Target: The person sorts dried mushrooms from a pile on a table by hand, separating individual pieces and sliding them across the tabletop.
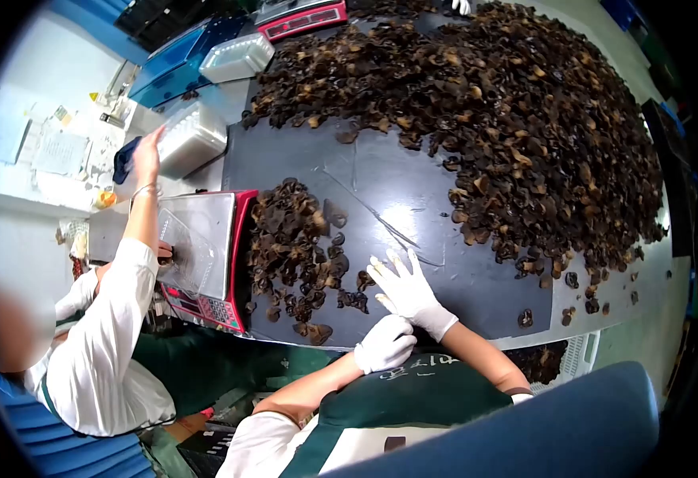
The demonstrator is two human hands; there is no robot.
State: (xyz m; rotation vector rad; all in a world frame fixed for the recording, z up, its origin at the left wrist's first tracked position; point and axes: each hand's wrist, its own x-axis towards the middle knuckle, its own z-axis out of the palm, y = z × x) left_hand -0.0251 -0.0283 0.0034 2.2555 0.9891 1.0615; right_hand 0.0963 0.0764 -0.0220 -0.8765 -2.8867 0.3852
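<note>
My right hand (407, 293), in a white glove, lies with spread fingers over the dark tabletop (396, 159). My left hand (385, 344), also gloved in white, is curled closed against the heel of my right hand at the table's near edge. Whatever its fingers may pinch there is hidden. Left of my hands is a small pile of dark, curled pieces that look like wood ear mushrooms (289, 239), with a few loose ones close to my right fingertips. A much larger heap of the same mushrooms (524, 119) covers the far and right side.
A co-worker at the left reaches one hand (148, 155) to a stack of clear plastic boxes (193, 139). Beside the small pile stands a red scale (241, 263) bearing a clear tray (193, 247). More boxes (237, 57) and another scale (301, 22) stand farther back.
</note>
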